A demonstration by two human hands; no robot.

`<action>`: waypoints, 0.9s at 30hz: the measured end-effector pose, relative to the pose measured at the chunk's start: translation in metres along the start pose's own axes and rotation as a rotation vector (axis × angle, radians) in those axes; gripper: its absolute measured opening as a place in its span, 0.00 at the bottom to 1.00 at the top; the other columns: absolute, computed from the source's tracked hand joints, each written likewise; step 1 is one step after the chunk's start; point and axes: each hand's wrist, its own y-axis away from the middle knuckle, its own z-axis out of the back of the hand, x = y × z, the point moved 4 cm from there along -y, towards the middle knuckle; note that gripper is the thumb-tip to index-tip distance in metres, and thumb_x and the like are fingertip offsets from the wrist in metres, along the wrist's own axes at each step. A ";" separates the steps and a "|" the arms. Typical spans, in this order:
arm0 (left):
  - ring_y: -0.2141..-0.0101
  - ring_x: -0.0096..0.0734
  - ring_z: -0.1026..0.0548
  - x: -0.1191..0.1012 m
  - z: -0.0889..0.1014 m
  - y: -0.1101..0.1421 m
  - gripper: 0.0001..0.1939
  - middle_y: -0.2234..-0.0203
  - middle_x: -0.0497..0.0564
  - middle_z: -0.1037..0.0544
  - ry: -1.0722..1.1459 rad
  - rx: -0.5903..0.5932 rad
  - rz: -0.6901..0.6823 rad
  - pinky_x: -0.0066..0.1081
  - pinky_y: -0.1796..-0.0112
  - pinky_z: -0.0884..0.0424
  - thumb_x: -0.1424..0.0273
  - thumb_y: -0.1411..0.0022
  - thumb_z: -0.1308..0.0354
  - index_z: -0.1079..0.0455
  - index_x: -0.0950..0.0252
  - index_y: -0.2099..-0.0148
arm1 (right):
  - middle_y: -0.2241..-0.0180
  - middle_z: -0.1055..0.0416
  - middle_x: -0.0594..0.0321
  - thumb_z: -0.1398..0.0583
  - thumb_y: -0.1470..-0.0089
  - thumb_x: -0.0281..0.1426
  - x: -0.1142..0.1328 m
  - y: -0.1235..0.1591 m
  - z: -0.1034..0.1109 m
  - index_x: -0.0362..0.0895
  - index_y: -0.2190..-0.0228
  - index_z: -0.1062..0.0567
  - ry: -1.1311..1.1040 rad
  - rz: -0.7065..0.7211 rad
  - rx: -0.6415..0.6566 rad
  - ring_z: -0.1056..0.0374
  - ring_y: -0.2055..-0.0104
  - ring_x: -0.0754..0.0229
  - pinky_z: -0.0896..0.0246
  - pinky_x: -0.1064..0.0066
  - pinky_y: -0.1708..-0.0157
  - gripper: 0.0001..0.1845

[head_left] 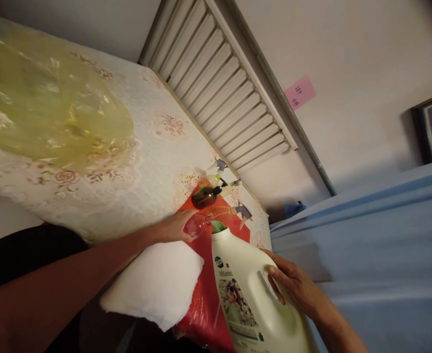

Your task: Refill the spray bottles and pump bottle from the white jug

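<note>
My left hand (175,226) is closed around a small see-through bottle (197,226), which looks pinkish over the red plastic sheet (204,294). My right hand (296,282) grips the handle of a large pale green detergent jug (250,289). The jug's green spout (218,226) is close to the small bottle's mouth; I cannot tell whether they touch or whether liquid is flowing. Beyond the jug lies a grey spray trigger head (243,211). A dark bottle (205,196) with a black pump rests farther back on the red sheet. White paper towel (157,282) lies below my left wrist.
A yellow see-through plastic bag (54,103) covers part of the flowered tablecloth (149,162). Another spray trigger (221,164) is near the table's far edge. A radiator (219,78) runs along the wall, with a pink note (299,92) above it. Blue cloth (377,255) hangs at right.
</note>
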 end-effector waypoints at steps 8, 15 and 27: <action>0.44 0.56 0.30 0.004 0.000 0.000 0.41 0.43 0.56 0.29 -0.051 -0.011 0.063 0.49 0.46 0.32 0.61 0.51 0.32 0.41 0.54 0.36 | 0.80 0.36 0.71 0.48 0.38 0.54 0.005 0.000 0.000 0.38 0.37 0.37 0.004 -0.012 -0.006 0.46 0.82 0.65 0.43 0.69 0.73 0.39; 0.44 0.56 0.30 0.001 0.001 0.000 0.41 0.44 0.57 0.29 -0.056 -0.022 0.045 0.48 0.46 0.34 0.64 0.51 0.33 0.41 0.60 0.35 | 0.83 0.39 0.73 0.49 0.36 0.52 0.001 0.001 -0.006 0.38 0.37 0.38 -0.014 0.017 -0.011 0.46 0.82 0.66 0.44 0.69 0.72 0.37; 0.42 0.56 0.31 0.006 -0.001 -0.001 0.44 0.42 0.57 0.29 -0.076 -0.026 0.062 0.49 0.43 0.35 0.67 0.53 0.33 0.42 0.58 0.34 | 0.82 0.39 0.72 0.47 0.37 0.51 -0.015 -0.002 -0.018 0.39 0.37 0.37 -0.096 0.025 -0.077 0.44 0.80 0.64 0.44 0.69 0.71 0.37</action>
